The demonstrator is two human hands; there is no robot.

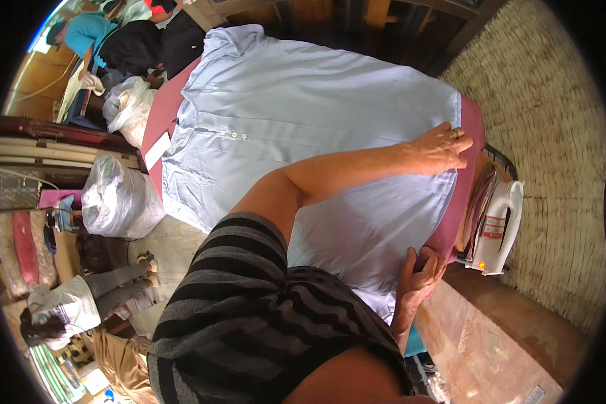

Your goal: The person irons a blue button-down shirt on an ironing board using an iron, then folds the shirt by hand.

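Observation:
A light blue short-sleeved shirt (357,101) with a buttoned placket lies spread over a padded ironing board with a dusky pink cover (473,121). My left arm reaches across it to the right. Near the hem, my left hand (439,149) rests on the cloth, fingers stretched out and holding nothing. Closer to me, my right hand (421,271) is at the shirt's lower corner by the board's edge, its fingers curled in on the cloth. Part of the shirt's near side is hidden by my arm and striped top.
A white iron (498,229) with a lit orange lamp stands on end beyond the board's right end, beside folded cloths. Plastic-wrapped bundles (118,198) sit at the left. Two other people (67,310) are at the left. A stone-like slab (485,337) lies at lower right.

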